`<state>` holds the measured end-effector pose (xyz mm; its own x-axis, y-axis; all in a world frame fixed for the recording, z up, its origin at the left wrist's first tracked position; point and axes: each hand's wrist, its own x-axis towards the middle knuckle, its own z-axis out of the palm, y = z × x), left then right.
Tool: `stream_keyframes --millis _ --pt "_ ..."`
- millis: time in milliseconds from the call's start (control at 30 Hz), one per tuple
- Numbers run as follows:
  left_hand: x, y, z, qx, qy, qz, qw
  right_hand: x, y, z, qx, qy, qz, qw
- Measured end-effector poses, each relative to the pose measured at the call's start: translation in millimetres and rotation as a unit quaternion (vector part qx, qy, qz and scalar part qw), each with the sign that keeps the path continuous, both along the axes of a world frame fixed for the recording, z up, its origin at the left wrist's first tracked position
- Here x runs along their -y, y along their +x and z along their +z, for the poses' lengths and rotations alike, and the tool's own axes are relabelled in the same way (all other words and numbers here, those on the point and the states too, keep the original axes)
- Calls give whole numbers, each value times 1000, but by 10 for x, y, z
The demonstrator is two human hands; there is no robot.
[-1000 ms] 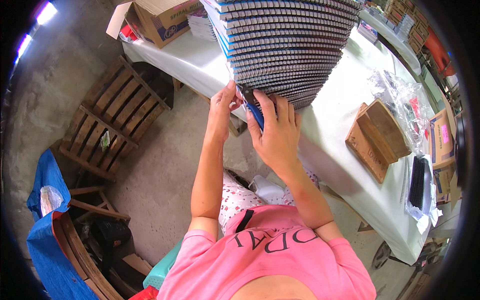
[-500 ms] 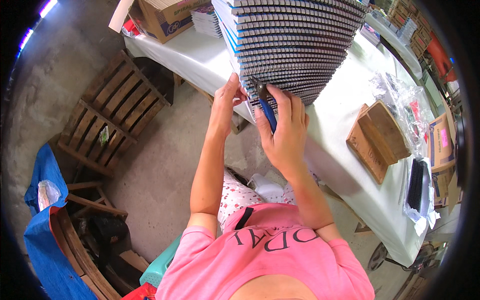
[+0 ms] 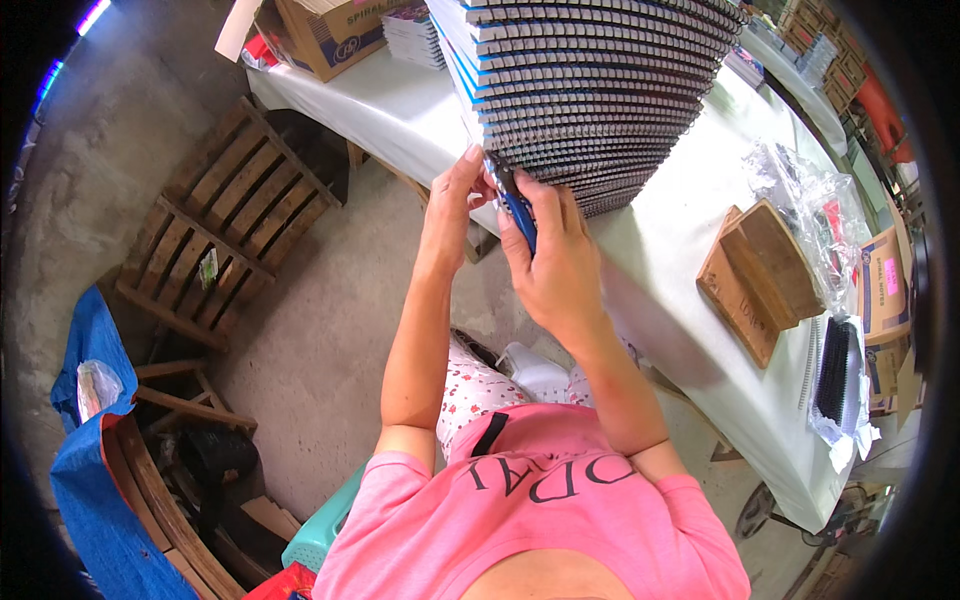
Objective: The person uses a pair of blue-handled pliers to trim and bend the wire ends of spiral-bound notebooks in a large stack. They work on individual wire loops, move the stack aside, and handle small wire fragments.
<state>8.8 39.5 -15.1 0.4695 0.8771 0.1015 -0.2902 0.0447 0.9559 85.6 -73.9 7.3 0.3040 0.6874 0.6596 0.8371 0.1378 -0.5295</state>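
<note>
A tall stack of spiral notebooks point(image 3: 600, 90) stands on the white-covered table point(image 3: 690, 250), its black wire bindings toward me. My right hand point(image 3: 555, 240) is wrapped round blue-handled pliers point(image 3: 519, 212). The dark jaws reach the left end of a binding low in the stack; whether they grip the wire I cannot tell. My left hand point(image 3: 460, 190) is at the stack's lower left corner, thumb up along the notebook edges and fingers bent behind it. It appears to pinch a notebook corner there, close to the plier jaws.
An angled wooden block point(image 3: 755, 280) lies on the table to the right, beside clear plastic wrap point(image 3: 810, 210) and a bundle of black binding coils point(image 3: 833, 370). A cardboard box point(image 3: 325, 40) sits at the far left. A slatted wooden pallet point(image 3: 225, 225) leans left of me.
The pliers and my right hand have shifted slightly left, toward the end of the binding and my left hand. My left hand stays nearly in place.
</note>
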Motion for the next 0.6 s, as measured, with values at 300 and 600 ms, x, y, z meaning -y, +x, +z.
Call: stream_keyframes --millis 300,600 --pt "-90 -41 -49 -40 -5 -18 999 70 5 -23 -80 30 24 996" --pt "-20 -11 113 -78 -2 7 997 -2 49 53 111 74 -100 986"
